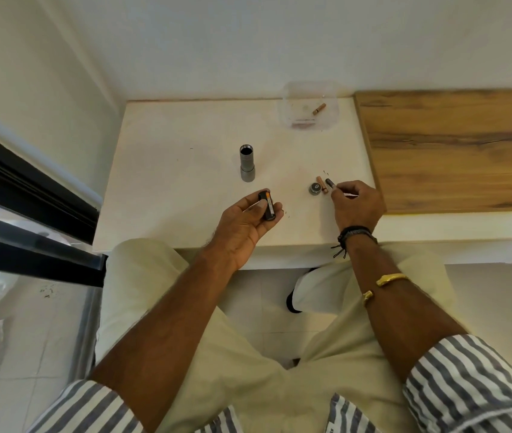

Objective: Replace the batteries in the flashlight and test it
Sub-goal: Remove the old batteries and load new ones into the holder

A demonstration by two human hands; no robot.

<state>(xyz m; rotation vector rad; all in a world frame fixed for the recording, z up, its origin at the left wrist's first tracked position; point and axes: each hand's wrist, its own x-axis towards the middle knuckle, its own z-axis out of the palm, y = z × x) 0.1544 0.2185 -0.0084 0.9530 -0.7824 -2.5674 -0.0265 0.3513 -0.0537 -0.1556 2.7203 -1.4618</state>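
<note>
White walls meet in a corner behind a pale counter (186, 135), and a slab of wood-grain board (451, 145) lies along its right side. Near the middle of the counter the flashlight body (247, 164) stands upright on what seems to be its head end. Its upper end is open and dark, so the tube looks empty. The tail cap (314, 188) sits toward the front right, with a copper-coloured battery (322, 185) lying just beside it. At the back edge, a clear plastic tub (283, 117) holds another copper-coloured cell (319, 108).

The left grip (245, 223) hovers over the front edge, palm up, with fingers and thumb curled round a black battery holder (267, 209) in which an orange-marked cell shows. The right grip (357, 204), over the front right of the counter, pinches a dark battery (329, 183) between thumb and fingertips. Its far end is next to the copper one, and whether it touches the counter cannot be told.

By the look of things the job is about halfway done. The flashlight is opened, the holder is out, and cells are being swapped. Which cells are spent and which are fresh cannot be read from here, though the copper ones set aside may be the old ones. What seems left is to fill the holder, slide it into the tube, screw the cap on and switch the light on to test it.
</note>
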